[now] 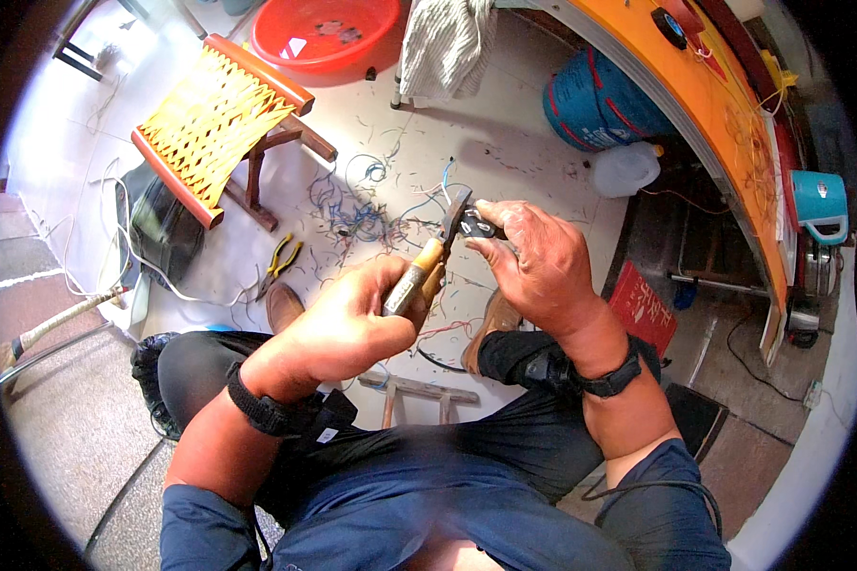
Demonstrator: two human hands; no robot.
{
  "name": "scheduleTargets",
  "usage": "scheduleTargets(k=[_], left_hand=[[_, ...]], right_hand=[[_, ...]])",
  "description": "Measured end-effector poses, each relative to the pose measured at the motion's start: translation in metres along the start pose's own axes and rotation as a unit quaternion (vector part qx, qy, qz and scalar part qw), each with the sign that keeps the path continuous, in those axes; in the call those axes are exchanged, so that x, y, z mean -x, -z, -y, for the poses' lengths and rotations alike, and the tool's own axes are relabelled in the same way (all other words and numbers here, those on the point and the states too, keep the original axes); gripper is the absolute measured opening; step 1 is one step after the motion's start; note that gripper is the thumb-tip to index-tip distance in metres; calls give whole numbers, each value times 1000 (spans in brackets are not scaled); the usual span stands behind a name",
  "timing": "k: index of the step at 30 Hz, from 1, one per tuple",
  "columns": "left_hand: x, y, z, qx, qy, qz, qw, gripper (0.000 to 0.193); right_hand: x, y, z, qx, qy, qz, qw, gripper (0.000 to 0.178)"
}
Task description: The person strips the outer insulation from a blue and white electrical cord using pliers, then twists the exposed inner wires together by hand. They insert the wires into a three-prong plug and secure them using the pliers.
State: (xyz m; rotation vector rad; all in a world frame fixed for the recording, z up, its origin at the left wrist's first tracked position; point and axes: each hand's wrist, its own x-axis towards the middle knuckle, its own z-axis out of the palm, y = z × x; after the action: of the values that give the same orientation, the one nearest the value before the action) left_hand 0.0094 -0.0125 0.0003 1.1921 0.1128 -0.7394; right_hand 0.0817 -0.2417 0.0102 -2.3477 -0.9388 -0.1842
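Note:
My left hand is closed around the yellowish handles of a pair of pliers, whose dark jaws point up and away from me. Pinched between the thumb and fingers of my right hand is a small black part with pale metal-looking pieces on its face. It lies right against the pliers' head, and I cannot tell whether the jaws grip it. Blue and white wires stick out just beyond the jaws. Fingertips hide part of the black piece.
Wire scraps litter the floor. Yellow-handled pliers lie near my left shoe. A folding stool with yellow webbing and a red basin stand ahead. At right are a blue bucket, a white jug and an orange table.

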Motion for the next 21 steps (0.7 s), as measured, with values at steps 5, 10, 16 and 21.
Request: scheduleTargets(k=[5,10,16,21], left_hand=[[3,-4,-4,-122,29,-23,992,39],[-2,-5,2,-189,-5,-53,981,39],[-8,-11,8,-359,-174,-108,911,33],[-9,-13,15,-395,-218,-123,884,29]], right_hand=[[3,-4,0,5,-2,3,1000,34],[5,-7,-1,-44,-45,-7,998,35],[9,-16,5,-396,-285,7,873,41],[11,-19,7,-493,-340,58,799,42]])
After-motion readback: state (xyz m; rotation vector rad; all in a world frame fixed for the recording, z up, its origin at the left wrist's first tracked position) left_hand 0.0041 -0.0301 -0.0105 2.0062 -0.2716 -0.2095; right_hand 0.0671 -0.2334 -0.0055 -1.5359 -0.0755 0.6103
